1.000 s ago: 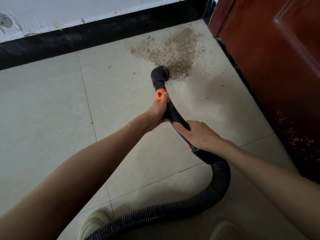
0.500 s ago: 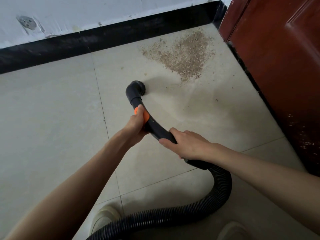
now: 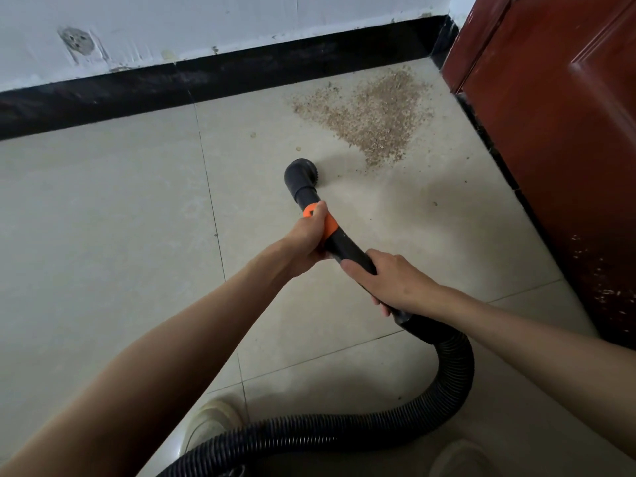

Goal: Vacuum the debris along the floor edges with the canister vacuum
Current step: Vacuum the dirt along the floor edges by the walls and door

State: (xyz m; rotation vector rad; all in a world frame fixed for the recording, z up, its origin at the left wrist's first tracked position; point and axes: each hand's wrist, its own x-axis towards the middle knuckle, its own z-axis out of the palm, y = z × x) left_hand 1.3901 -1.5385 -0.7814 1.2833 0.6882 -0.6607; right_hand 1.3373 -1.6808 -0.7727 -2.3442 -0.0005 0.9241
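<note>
Reddish-brown wooden door (image 3: 550, 139), black baseboard (image 3: 220, 80), scuffed white wall (image 3: 172, 22)

Pale beige floor tiles (image 3: 103, 208) with thin dark grout lines cover the ground. Along the far side runs a black baseboard (image 3: 213, 80) under a white wall (image 3: 206, 22), whose paint is scuffed and chipped, with a grey patch (image 3: 76, 41) at the left. A dark red wooden door (image 3: 557, 115) stands at the right, its lower part speckled with pale flecks. The light is soft and even.
</note>
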